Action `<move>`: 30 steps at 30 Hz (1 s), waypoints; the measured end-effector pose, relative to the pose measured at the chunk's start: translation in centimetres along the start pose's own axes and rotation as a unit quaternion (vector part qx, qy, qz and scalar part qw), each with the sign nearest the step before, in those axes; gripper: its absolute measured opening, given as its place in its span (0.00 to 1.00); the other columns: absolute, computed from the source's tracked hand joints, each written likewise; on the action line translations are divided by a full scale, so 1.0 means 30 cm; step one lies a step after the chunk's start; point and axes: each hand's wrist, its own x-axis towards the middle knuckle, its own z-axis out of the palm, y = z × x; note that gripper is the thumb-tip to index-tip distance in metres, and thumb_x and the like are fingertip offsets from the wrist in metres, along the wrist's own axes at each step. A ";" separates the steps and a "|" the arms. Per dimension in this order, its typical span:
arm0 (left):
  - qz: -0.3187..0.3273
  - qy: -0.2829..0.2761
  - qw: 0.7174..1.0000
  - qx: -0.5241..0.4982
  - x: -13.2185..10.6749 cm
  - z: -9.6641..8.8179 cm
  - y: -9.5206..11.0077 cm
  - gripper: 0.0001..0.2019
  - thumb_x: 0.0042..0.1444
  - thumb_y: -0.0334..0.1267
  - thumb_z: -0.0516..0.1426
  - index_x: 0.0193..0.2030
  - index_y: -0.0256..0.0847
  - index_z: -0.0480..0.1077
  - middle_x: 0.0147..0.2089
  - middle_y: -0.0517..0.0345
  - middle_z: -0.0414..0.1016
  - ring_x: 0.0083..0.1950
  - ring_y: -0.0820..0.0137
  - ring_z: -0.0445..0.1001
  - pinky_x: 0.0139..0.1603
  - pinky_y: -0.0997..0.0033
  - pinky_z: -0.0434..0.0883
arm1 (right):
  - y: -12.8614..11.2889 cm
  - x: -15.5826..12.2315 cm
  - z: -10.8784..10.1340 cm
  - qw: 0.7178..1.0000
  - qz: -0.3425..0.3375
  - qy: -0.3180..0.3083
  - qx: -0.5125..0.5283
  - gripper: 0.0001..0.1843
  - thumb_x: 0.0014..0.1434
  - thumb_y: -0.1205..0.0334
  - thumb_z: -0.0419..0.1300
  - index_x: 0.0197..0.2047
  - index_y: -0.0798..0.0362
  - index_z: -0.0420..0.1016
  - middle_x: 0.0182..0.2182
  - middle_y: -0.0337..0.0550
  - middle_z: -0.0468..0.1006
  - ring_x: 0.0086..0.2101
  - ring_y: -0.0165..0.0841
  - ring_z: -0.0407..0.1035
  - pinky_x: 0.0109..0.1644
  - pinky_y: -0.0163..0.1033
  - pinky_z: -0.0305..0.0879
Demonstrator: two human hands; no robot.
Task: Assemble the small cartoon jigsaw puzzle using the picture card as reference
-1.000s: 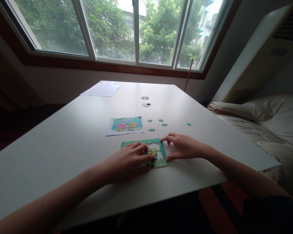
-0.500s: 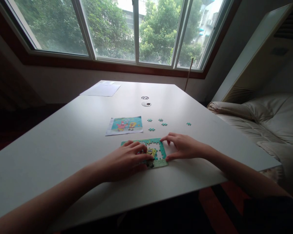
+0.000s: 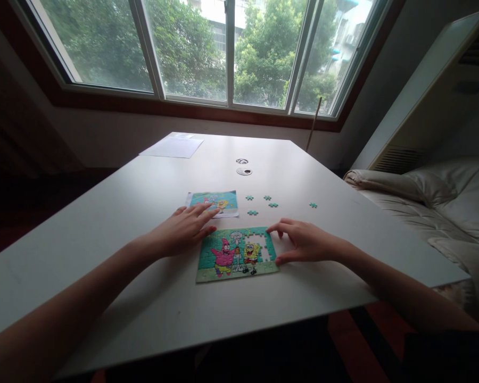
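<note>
A jigsaw puzzle (image 3: pixel 224 255) of cartoon characters lies flat on the white table, with a gap in its upper right part. My left hand (image 3: pixel 183 229) is open above its top-left corner, fingers spread over the lower part of a printed picture sheet (image 3: pixel 230 197). The thumb is close to the puzzle's upper edge; whether it touches I cannot tell. On the right, my right hand (image 3: pixel 303 240) has thumb and forefinger apart at the puzzle's right edge, forefinger near the upper corner and thumb lower down. Several loose teal puzzle pieces (image 3: pixel 273 205) lie beyond the puzzle.
Farther back on the table (image 3: pixel 143 314) are a round metal cap (image 3: pixel 244 172) and a round opening (image 3: pixel 241 161). A white paper sheet (image 3: pixel 175 147) lies at the far left. A pale padded sofa (image 3: pixel 431 197) stands to the right.
My left hand has moved off the puzzle, up and left to the picture sheet, uncovering the puzzle's left part. My right hand stays at the right edge. The view has shifted slightly.
</note>
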 end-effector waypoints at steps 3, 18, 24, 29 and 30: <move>0.017 -0.019 1.000 -0.015 0.001 -0.004 -0.010 0.25 0.65 0.51 0.36 0.63 0.45 0.54 0.64 0.45 0.56 0.63 0.54 0.56 0.55 0.49 0.59 | 0.000 0.001 0.001 1.000 0.002 0.001 -0.001 0.38 0.46 0.37 0.60 0.55 0.48 0.65 0.42 0.46 0.70 0.36 0.37 0.68 0.39 0.40 0.63; 0.084 0.022 0.996 -0.009 -0.027 -0.035 0.052 0.23 0.65 0.52 0.37 0.58 0.50 0.62 0.55 0.48 0.66 0.51 0.58 0.68 0.48 0.54 0.65 | 0.003 0.000 0.001 1.000 -0.004 0.004 0.000 0.38 0.45 0.37 0.61 0.55 0.48 0.65 0.42 0.46 0.71 0.36 0.36 0.68 0.39 0.40 0.63; 0.091 0.029 0.995 -0.001 -0.027 -0.031 0.052 0.23 0.65 0.52 0.38 0.58 0.48 0.62 0.55 0.48 0.66 0.50 0.58 0.68 0.47 0.55 0.65 | 0.005 0.002 0.001 1.000 -0.008 0.005 0.001 0.37 0.45 0.38 0.61 0.55 0.48 0.66 0.41 0.46 0.71 0.35 0.36 0.68 0.38 0.39 0.63; 0.086 0.025 0.996 0.003 -0.027 -0.031 0.055 0.23 0.65 0.52 0.37 0.59 0.48 0.60 0.55 0.48 0.66 0.50 0.58 0.68 0.48 0.56 0.65 | 0.003 0.003 0.002 1.000 -0.005 0.004 0.000 0.37 0.45 0.37 0.61 0.55 0.48 0.65 0.41 0.46 0.71 0.36 0.36 0.68 0.39 0.39 0.63; 0.086 0.024 0.996 0.004 -0.026 -0.029 0.055 0.23 0.65 0.52 0.38 0.60 0.48 0.59 0.55 0.47 0.66 0.50 0.58 0.68 0.48 0.56 0.64 | 0.002 0.002 0.002 1.000 -0.004 0.004 0.001 0.37 0.45 0.37 0.61 0.55 0.48 0.65 0.42 0.46 0.71 0.36 0.36 0.68 0.39 0.39 0.63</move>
